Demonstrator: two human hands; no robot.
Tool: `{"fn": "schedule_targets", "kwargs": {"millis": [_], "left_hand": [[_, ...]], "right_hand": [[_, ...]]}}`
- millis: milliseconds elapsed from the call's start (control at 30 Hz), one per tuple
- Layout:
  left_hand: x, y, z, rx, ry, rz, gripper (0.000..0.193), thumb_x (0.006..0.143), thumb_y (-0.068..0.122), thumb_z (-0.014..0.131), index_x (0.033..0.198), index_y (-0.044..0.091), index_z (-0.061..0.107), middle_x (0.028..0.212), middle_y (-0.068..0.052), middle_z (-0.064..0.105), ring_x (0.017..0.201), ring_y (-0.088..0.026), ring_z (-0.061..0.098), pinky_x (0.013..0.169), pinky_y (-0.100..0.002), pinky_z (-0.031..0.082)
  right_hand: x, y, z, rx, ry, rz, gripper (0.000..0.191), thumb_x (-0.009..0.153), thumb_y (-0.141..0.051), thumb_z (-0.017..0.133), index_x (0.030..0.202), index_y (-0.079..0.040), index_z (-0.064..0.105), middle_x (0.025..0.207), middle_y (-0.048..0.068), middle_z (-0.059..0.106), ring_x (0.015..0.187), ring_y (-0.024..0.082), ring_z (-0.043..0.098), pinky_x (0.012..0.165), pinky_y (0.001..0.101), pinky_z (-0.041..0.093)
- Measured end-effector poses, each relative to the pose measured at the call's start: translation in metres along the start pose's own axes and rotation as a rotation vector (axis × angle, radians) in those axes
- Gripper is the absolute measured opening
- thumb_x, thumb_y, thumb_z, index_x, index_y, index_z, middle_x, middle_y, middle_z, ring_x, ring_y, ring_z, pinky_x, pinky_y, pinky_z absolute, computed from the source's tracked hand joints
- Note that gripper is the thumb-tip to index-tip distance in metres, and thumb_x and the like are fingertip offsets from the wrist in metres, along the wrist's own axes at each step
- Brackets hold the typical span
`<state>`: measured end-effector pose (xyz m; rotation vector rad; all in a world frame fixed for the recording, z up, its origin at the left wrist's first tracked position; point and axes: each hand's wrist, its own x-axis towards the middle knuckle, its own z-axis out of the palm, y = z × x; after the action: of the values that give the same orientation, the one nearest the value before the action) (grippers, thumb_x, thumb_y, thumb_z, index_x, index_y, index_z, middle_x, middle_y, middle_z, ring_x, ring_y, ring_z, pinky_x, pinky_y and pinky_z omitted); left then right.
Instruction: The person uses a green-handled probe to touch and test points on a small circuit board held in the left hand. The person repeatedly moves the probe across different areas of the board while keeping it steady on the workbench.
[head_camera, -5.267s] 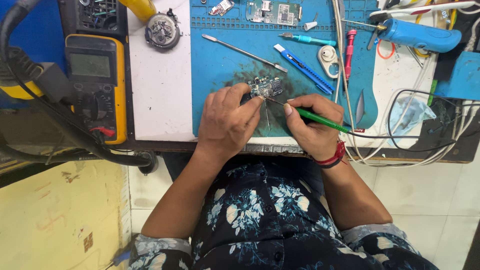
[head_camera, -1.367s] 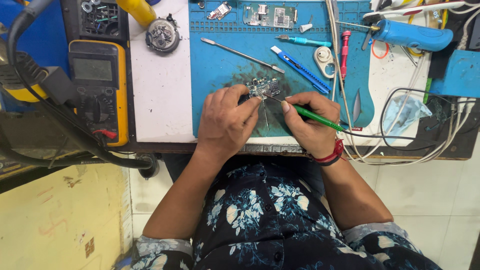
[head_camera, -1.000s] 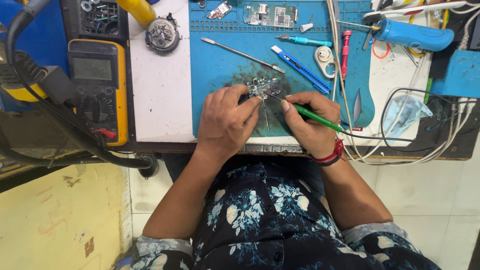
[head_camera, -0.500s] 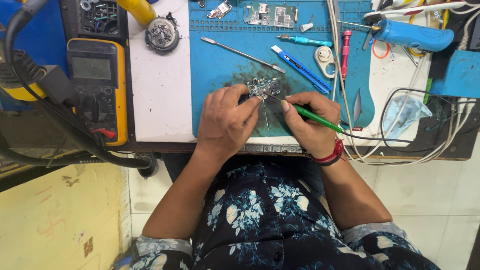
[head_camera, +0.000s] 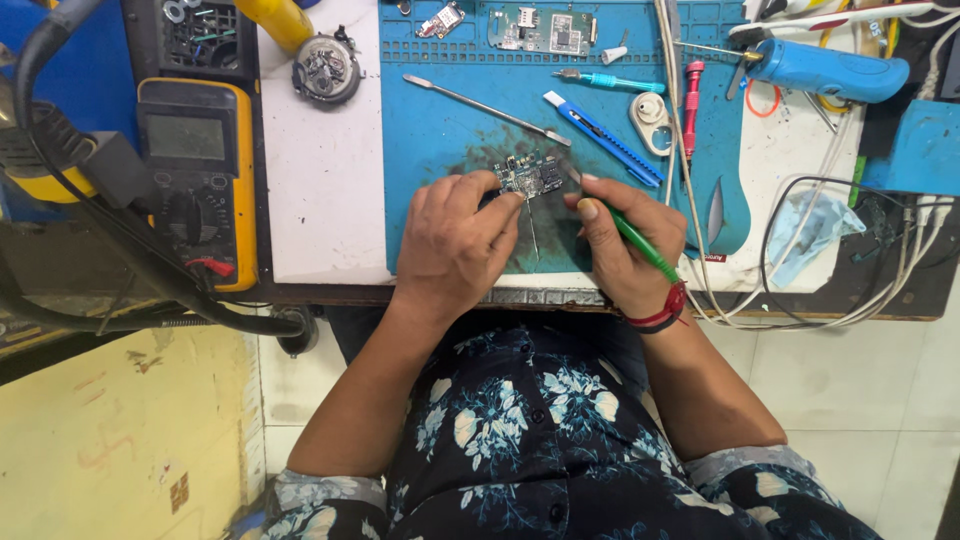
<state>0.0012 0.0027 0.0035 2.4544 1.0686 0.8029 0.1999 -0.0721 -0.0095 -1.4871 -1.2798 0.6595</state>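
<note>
A small circuit board (head_camera: 530, 177) lies on the blue work mat (head_camera: 440, 130) at the table's front. My left hand (head_camera: 455, 240) pins the board's left edge with its fingertips. My right hand (head_camera: 625, 245) grips a green-handled tool (head_camera: 640, 245) like a pen, its thin tip resting at the board's right side. Both wrists lie at the table's front edge. The board's near part is partly hidden by my fingers.
On the mat lie a metal spudger (head_camera: 480, 103), a blue knife (head_camera: 600, 137), a teal screwdriver (head_camera: 610, 82), a red tool (head_camera: 692, 95) and another circuit board (head_camera: 540, 28). A yellow multimeter (head_camera: 195, 180) sits left, cables (head_camera: 800, 250) and a blue-handled iron (head_camera: 820, 68) right.
Hardly anything has changed. Both hands stay at the small board, with only slight shifts of the fingers and the green tool.
</note>
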Motion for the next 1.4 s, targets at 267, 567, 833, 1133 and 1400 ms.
{"fn": "schedule_targets", "kwargs": {"millis": [267, 567, 833, 1133, 1400], "left_hand": [[0.000, 0.002, -0.001, 0.021, 0.011, -0.006, 0.019, 0.091, 0.018, 0.076, 0.110, 0.012, 0.074, 0.113, -0.004, 0.064, 0.102, -0.026, 0.060, 0.089, -0.041, 0.046], [0.001, 0.002, 0.000, 0.067, 0.029, -0.052, 0.026, 0.093, 0.021, 0.074, 0.117, 0.010, 0.072, 0.118, -0.007, 0.063, 0.107, -0.027, 0.060, 0.093, -0.043, 0.046], [0.000, 0.002, 0.001, 0.031, 0.022, -0.050, 0.024, 0.093, 0.020, 0.074, 0.115, 0.010, 0.072, 0.120, -0.006, 0.063, 0.107, -0.027, 0.060, 0.094, -0.043, 0.046], [0.001, 0.003, 0.000, 0.032, 0.016, -0.049, 0.022, 0.092, 0.020, 0.075, 0.112, 0.011, 0.073, 0.120, -0.006, 0.063, 0.106, -0.027, 0.060, 0.092, -0.043, 0.046], [0.000, 0.002, 0.001, 0.046, 0.023, -0.043, 0.021, 0.092, 0.020, 0.075, 0.111, 0.012, 0.072, 0.120, -0.006, 0.063, 0.107, -0.027, 0.060, 0.093, -0.043, 0.046]], "right_hand": [[0.011, -0.022, 0.010, -0.513, -0.093, -0.268, 0.034, 0.098, -0.007, 0.074, 0.130, -0.001, 0.064, 0.109, 0.019, 0.074, 0.089, 0.035, 0.072, 0.079, 0.0394, 0.055], [0.001, -0.010, 0.005, -0.317, -0.074, -0.192, 0.038, 0.103, -0.012, 0.069, 0.136, -0.002, 0.055, 0.107, 0.011, 0.073, 0.087, 0.027, 0.072, 0.080, 0.0354, 0.055], [0.002, -0.011, 0.000, -0.338, -0.041, -0.233, 0.012, 0.101, -0.003, 0.073, 0.113, -0.002, 0.071, 0.088, 0.012, 0.070, 0.076, 0.023, 0.067, 0.071, 0.0336, 0.050], [0.003, -0.008, 0.000, -0.149, -0.047, -0.109, 0.013, 0.093, -0.002, 0.079, 0.101, -0.001, 0.069, 0.079, 0.005, 0.068, 0.067, 0.011, 0.065, 0.063, 0.0253, 0.048], [0.004, -0.005, 0.001, -0.191, -0.058, -0.139, 0.014, 0.091, -0.002, 0.080, 0.100, -0.002, 0.070, 0.078, 0.005, 0.068, 0.065, 0.012, 0.064, 0.061, 0.0258, 0.047]]}}
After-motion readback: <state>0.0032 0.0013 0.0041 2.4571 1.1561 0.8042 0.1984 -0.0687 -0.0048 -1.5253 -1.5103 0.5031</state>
